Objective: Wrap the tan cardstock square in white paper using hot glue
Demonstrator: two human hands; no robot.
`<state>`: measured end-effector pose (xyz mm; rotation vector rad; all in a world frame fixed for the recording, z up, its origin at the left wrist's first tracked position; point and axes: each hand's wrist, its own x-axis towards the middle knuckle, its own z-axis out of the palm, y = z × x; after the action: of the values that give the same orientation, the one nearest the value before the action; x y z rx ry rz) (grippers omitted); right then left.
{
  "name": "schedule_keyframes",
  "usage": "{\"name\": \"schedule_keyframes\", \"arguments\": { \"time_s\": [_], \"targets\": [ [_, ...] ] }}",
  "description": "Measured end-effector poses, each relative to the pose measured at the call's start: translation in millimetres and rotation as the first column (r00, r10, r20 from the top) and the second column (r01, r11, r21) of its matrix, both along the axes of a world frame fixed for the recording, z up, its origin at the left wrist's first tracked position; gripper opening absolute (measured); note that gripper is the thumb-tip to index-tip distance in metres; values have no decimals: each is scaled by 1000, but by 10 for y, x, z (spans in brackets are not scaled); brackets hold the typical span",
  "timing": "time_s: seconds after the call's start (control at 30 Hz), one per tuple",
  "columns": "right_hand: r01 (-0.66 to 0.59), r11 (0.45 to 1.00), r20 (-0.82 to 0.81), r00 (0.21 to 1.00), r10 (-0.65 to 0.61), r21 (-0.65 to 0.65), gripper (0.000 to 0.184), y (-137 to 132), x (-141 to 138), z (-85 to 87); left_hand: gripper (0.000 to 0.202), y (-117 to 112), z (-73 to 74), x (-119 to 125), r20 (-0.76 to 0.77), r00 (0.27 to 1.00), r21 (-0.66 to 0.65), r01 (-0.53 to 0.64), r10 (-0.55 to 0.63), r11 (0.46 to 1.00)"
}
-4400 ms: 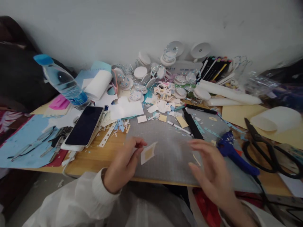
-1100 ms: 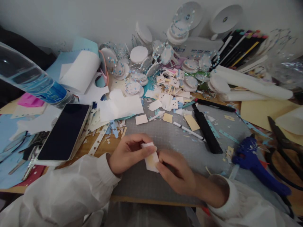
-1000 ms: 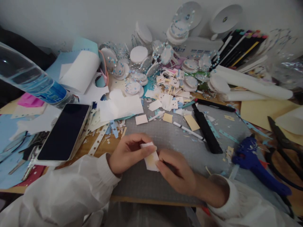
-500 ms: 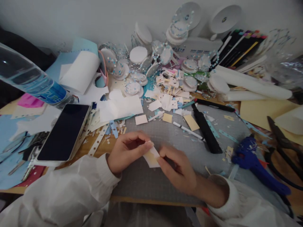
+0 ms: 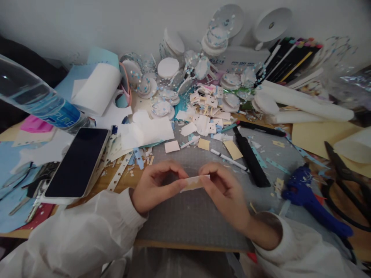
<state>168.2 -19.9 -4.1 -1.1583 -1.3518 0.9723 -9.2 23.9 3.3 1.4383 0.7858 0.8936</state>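
Between both hands, low over the grey cutting mat (image 5: 188,224), is a small piece of cream and white paper (image 5: 193,183). My left hand (image 5: 159,187) pinches its left end between thumb and fingers. At the right end, my right hand (image 5: 226,193) grips it the same way. The paper is seen nearly edge-on as a narrow band. Just beyond the hands lie a small pinkish-white paper rectangle (image 5: 172,146), two yellow paper pieces, one of them small and square (image 5: 204,144), and a white pen (image 5: 229,160).
A phone (image 5: 78,162) and a tilted water bottle (image 5: 43,96) are at the left. Paper scraps (image 5: 203,112) and white round decorations (image 5: 168,68) pile up at the back. On the right lie a black marker-like object (image 5: 251,158), a blue glue gun (image 5: 310,199) and scissors (image 5: 344,173).
The paper piece has turned from a slanted, face-up view to a level, nearly edge-on one. My right hand has moved up slightly and shifted its grip to the paper's right end.
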Motion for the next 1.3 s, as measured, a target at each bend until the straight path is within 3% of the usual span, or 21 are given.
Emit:
{"name": "schedule_keyframes", "arguments": {
  "time_s": [0.1,0.3,0.43,0.53,0.67,0.87,1.07,1.17,1.3],
  "targets": [
    [-32,999,11,999,32,-16,9,-16,-14,6,11,-7,16,5,-82,996,44,34,-30,998],
    [26,999,-35,999,-28,-40,9,-2,-19,24,10,-21,41,22,-161,985,108,85,-67,991],
    [-68,996,-44,997,66,-55,8,5,-14,38,11,-35,25,17,-159,978,103,152,-135,983],
    [-134,989,-95,987,128,-63,3,-14,-19,26,14,-40,8,16,-110,987,32,120,-116,992],
    [-136,984,-157,981,117,-114,3,-38,-28,-22,14,-31,1,25,-49,997,-20,51,-52,999],
    [-190,963,-114,979,170,-190,4,-18,-42,-47,8,-13,-2,44,39,998,-77,-49,52,996],
    [-193,960,-125,977,170,-205,9,-1,-37,-38,10,-47,-26,46,30,998,-119,-49,53,992],
    [-182,960,-136,978,155,-215,12,5,-35,-20,8,-3,6,74,-7,999,-80,-45,45,996],
    [-155,961,-161,980,120,-230,16,19,-27,11,8,-23,29,-7,-50,996,96,-64,69,993]
  ]
}}
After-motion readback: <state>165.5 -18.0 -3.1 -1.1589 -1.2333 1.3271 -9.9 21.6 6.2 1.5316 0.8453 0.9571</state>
